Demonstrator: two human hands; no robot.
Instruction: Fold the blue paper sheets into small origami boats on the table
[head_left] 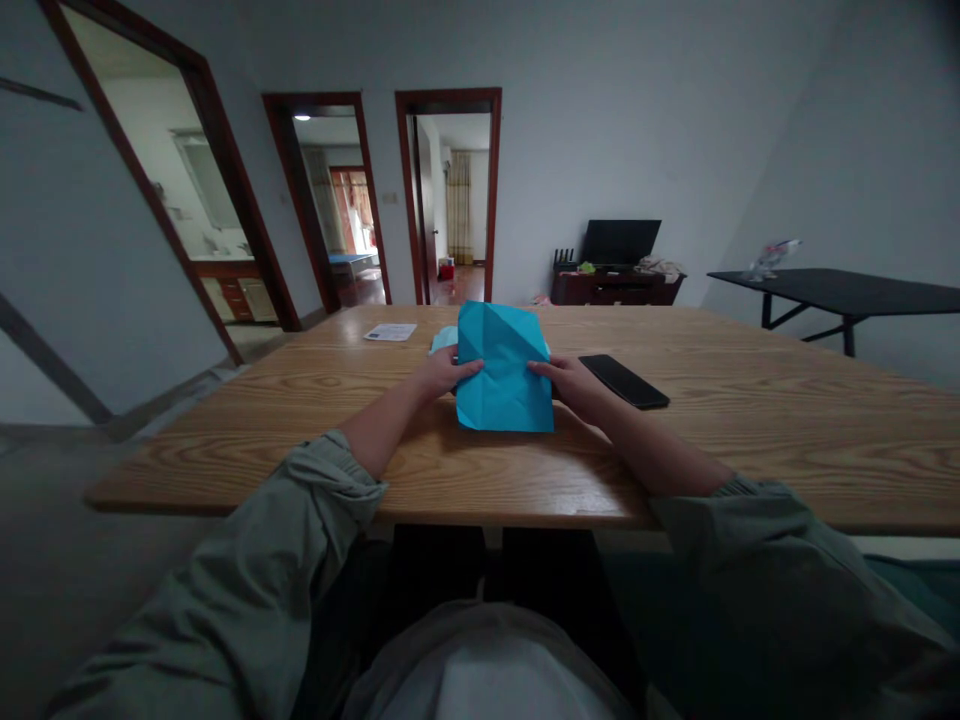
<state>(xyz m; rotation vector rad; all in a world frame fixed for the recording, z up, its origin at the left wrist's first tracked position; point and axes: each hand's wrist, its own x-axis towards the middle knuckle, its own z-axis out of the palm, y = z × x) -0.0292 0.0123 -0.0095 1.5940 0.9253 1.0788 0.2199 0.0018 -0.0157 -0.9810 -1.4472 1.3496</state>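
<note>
A bright blue sheet of paper (506,385) with crease lines is held up above the wooden table (337,430). My left hand (444,372) grips its left edge, thumb on the near face and fingers behind. On the right edge my right hand (561,378) pinches it the same way, thumb in front. Both sets of fingertips are hidden behind the sheet. Partly covered by the paper, a pale blue item (444,339) lies on the table; its kind I cannot make out.
To the right of my right hand lies a black phone-like slab (624,381). A white printed card (391,332) rests toward the far left. Beyond the table are a television (621,242) on a dark cabinet (619,290) and a black table (847,290).
</note>
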